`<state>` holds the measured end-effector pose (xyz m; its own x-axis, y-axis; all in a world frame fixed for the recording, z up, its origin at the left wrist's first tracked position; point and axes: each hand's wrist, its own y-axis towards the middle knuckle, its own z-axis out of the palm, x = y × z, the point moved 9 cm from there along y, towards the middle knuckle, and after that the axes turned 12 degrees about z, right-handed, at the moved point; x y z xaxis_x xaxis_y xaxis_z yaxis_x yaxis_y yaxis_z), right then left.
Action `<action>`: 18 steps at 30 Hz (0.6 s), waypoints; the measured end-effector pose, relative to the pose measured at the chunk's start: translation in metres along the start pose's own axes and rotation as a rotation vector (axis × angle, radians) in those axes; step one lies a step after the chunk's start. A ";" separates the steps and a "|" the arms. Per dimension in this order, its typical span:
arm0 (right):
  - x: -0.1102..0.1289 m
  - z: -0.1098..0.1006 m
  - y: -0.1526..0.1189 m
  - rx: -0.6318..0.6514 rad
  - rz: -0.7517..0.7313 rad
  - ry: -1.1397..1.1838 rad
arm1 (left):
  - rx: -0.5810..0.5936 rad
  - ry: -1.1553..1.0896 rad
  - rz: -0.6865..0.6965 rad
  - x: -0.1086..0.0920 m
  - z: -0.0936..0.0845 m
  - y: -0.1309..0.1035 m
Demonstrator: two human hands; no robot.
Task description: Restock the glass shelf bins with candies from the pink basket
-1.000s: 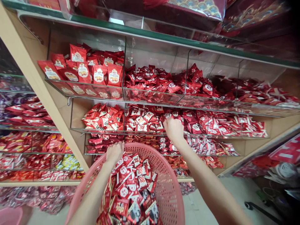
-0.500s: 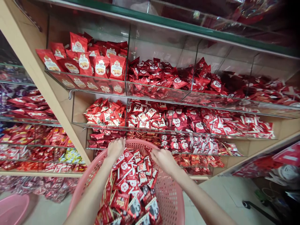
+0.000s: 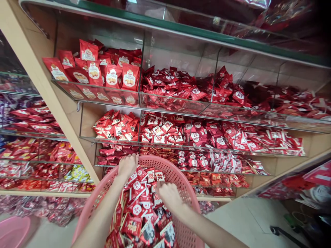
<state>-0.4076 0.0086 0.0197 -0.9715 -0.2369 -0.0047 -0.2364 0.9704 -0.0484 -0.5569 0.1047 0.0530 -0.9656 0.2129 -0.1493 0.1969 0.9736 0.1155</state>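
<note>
A pink perforated basket (image 3: 186,196) holds a heap of red and white packets (image 3: 137,206), some with black and white prints. At the basket's far left rim is my left hand (image 3: 128,166), its fingers closed around the rim. My right hand (image 3: 169,196) is inside the basket, over the right side of the heap, with its fingers curled at the packets. Whatever is between those fingers is hidden.
Glass-fronted shelves (image 3: 178,103) filled with red packets stand just beyond the basket. A wooden divider (image 3: 49,100) slopes down at the left. A pink basin (image 3: 14,230) sits on the floor at lower left, and a dark wheeled base (image 3: 287,236) is at lower right.
My right hand has moved from near the basket's far rim down and left onto the packets. My left hand has stayed at the rim.
</note>
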 end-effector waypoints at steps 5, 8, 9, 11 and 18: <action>-0.029 -0.072 0.014 -0.243 0.089 0.154 | 0.004 -0.004 -0.010 0.001 0.001 0.000; -0.060 -0.123 0.030 -0.438 0.135 0.380 | 0.012 -0.016 -0.018 0.001 0.001 -0.001; -0.070 -0.136 0.036 -0.489 0.157 0.437 | 0.013 -0.024 -0.020 0.001 0.001 -0.001; -0.088 -0.153 0.051 -0.537 0.217 0.519 | 0.014 -0.033 -0.021 0.001 0.001 -0.001; -0.086 -0.167 0.091 -0.527 0.175 0.533 | 0.006 -0.024 -0.015 0.003 0.002 0.000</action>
<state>-0.3484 0.1246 0.1822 -0.8400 -0.1537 0.5203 0.0748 0.9171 0.3917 -0.5595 0.1051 0.0504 -0.9641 0.2004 -0.1745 0.1838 0.9771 0.1068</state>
